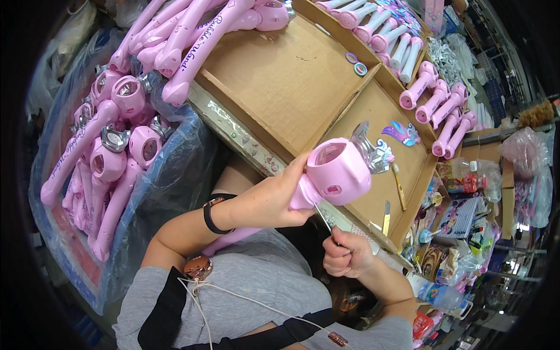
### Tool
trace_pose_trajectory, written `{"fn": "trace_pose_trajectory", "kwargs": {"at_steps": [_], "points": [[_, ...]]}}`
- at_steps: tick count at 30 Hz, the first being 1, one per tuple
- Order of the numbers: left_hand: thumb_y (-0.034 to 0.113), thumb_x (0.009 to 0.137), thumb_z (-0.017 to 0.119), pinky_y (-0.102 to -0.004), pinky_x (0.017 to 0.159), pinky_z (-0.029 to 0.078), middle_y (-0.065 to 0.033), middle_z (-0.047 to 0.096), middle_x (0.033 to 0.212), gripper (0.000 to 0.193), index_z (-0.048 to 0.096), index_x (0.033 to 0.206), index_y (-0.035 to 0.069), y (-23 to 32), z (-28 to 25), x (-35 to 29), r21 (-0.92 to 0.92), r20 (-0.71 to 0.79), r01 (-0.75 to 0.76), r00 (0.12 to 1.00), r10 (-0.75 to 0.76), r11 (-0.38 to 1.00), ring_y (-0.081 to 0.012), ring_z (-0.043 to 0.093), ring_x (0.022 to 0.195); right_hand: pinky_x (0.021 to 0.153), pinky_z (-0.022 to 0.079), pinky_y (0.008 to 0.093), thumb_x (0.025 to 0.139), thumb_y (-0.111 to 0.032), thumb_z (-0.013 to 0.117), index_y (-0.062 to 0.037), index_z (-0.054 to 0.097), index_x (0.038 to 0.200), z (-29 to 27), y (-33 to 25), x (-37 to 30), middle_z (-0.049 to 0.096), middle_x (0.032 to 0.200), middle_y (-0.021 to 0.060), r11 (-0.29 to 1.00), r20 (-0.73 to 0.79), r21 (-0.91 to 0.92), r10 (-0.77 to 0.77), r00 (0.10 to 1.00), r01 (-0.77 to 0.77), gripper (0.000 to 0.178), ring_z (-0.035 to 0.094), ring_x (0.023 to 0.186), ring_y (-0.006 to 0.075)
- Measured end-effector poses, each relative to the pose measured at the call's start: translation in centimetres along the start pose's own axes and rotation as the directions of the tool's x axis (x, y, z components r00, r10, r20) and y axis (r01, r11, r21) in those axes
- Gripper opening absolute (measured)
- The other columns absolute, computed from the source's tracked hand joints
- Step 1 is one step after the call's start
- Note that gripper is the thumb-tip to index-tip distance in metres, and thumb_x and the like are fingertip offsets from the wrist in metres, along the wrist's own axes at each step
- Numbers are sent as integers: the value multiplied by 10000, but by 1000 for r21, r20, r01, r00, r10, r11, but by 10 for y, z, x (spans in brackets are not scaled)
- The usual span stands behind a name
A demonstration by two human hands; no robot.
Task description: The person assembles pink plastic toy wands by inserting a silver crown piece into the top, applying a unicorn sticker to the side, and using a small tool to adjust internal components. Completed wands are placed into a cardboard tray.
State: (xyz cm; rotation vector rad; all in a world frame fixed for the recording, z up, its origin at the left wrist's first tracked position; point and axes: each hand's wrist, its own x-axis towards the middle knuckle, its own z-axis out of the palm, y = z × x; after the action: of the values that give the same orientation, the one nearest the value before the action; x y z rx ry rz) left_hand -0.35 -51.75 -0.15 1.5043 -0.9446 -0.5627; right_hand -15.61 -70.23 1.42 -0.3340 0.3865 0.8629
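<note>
Hands [341,256] gripping wand [335,169], blue bin [169,181] holding wands [111,151]

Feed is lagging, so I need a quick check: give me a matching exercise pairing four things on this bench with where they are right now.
1. pink bubble wand
2. thin metal tool
3. black wristband
4. sticker rolls

a. on the cardboard tray
b. left hand grips it
c. around the left wrist
d. right hand holds it

Pairs: 1-b, 2-d, 3-c, 4-a
</note>
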Motion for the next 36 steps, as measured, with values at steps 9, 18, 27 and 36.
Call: {"fn": "trace_pose_trajectory", "kwargs": {"at_steps": [9,18,27,36], "points": [[165,776,701,-349,869,463,-175,494,1186,835,151,1384,9,-13,-16,-6,-41,23,-138,990,139,990,-282,559,1041,416,290,220,982,-337,367,-64,481,952,26,-4,-9,381,588,-45,568,-284,-823,-412,866,1,297,309,455,69],[803,763,290,-247,284,324,-139,520,580,989,457,997,-143,-28,-52,6,-987,53,41,996,74,155,-147,409,311,485,433,306,672,-60,754,-56,617,899,75,-11,34,585,718,50,-613,616,-770,-787,45,-178,265,525,541,213],[710,842,304,-256,284,342,-254,554,989,855,387,1215,-55,-36,-51,-4,-961,-92,-69,993,-75,267,-181,466,365,456,404,272,675,-93,740,-46,612,885,85,-14,45,521,664,29,-665,680,-712,-733,11,-226,251,509,541,177],[694,847,328,-240,337,385,-200,583,952,812,421,1204,-29,-2,-40,4,-824,-170,-34,967,-190,566,-162,506,423,464,408,284,703,-98,703,-40,596,890,88,-19,44,485,660,32,-666,681,-688,-730,59,-288,223,507,561,176]]}}
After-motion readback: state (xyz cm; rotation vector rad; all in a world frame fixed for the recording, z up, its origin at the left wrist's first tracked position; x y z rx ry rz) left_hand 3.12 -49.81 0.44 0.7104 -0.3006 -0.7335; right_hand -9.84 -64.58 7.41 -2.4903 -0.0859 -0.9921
